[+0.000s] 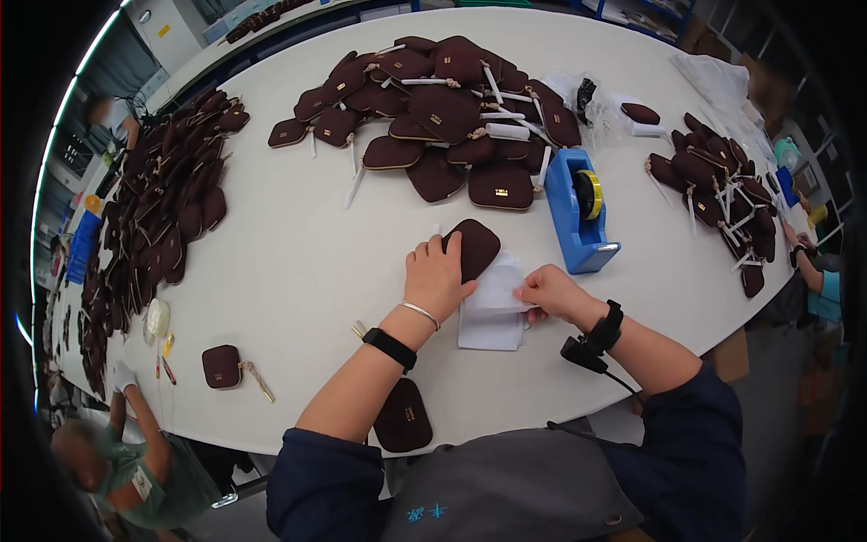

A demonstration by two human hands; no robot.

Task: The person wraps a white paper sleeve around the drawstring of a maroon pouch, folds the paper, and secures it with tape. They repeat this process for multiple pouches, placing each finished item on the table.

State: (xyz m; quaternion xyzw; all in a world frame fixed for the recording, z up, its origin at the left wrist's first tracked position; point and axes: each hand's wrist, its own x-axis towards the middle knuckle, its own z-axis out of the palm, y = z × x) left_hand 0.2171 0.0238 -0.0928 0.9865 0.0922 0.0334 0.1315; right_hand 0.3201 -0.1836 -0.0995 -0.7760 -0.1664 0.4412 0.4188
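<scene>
My left hand is closed round the lower left side of a dark brown zip pouch, tilted over the table in front of me. Between thumb and fingertips, my right hand pinches the right edge of a thin white paper sheet. This sheet lies partly against the pouch's lower end, above a small stack of white paper. Another brown pouch rests at the table's near edge beside my left forearm. Farther left lies a squarish brown pouch with a tasselled cord.
A blue tape dispenser stands right of centre. Heaps of brown pouches lie at the back, left and right, many with white-wrapped tassels. Small tools lie at left. Co-workers sit at left and right.
</scene>
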